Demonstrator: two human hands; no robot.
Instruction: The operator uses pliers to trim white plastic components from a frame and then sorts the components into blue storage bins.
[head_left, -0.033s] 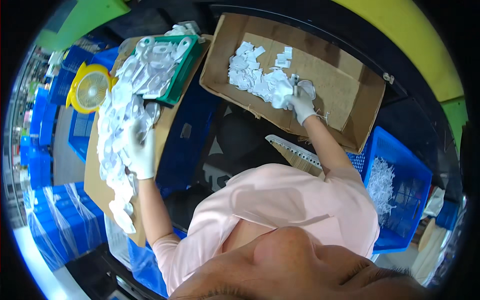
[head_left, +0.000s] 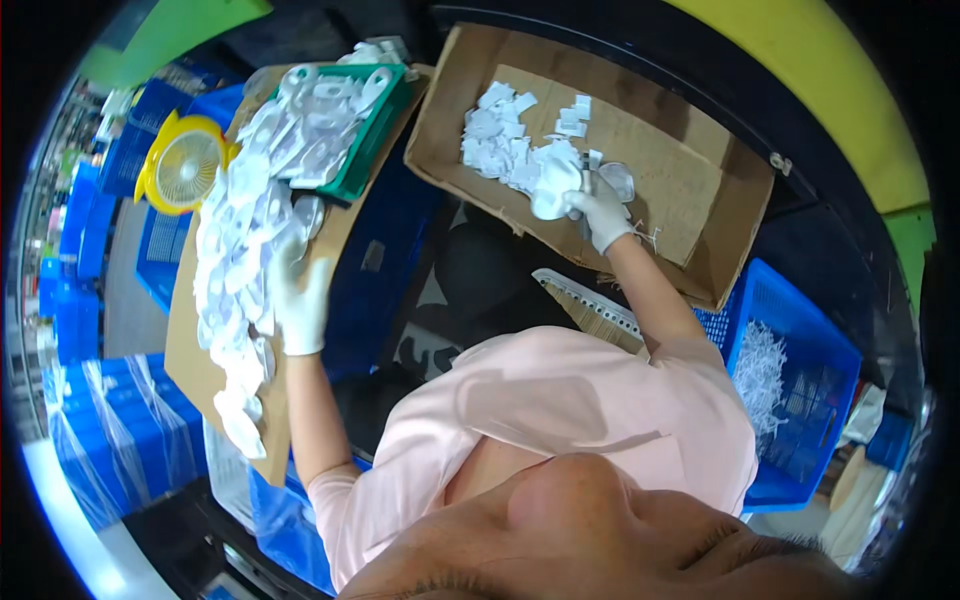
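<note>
My right hand [head_left: 602, 212], in a white glove, is closed around a slim dark grey tool [head_left: 586, 180] over the cardboard box. A rounded white plastic part [head_left: 554, 190] lies against its fingertips; whether they grip it too, I cannot tell. My gloved left hand [head_left: 298, 300] has its fingers stretched and the thumb apart, at the right edge of a long heap of white plastic parts [head_left: 240, 230]. Nothing shows in it. Small white pieces [head_left: 492, 135] lie inside the cardboard box [head_left: 690, 130], left of my right hand.
A green crate [head_left: 352, 172] full of white parts stands on the cardboard-covered surface [head_left: 195, 350]. Beside it is a yellow fan [head_left: 187, 165]. A blue basket [head_left: 815, 400] with white scraps [head_left: 762, 375] sits at right, and blue wrapped crates [head_left: 125, 430] at lower left.
My left hand has shifted slightly right, away from the heap, and its fingers have spread. The rounded white part beside my right hand has moved slightly left and tilted.
</note>
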